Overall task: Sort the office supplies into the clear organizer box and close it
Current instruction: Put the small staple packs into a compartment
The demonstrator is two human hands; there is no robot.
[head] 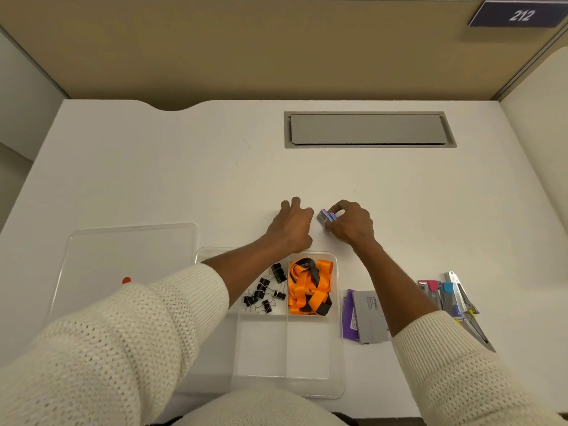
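Note:
The clear organizer box (336, 348) sits open at the desk's near edge. Several black binder clips (266, 292) lie in one far compartment, and orange and black lanyards (310, 285) fill the one to its right. The near compartments look empty. Beyond the box, my right hand (352, 222) grips a small stack of blue and grey staple boxes (325, 217) on the desk. My left hand (292, 224) rests beside it, fingers spread on the desk, holding nothing. The clear lid (129, 256) lies flat to the left of the box.
Grey and purple card boxes (365, 315) lie right of the organizer. Further right are staplers with pink and blue parts (445, 295). A small orange item (126, 280) shows at the lid. A grey cable hatch (368, 129) is set in the desk's far side.

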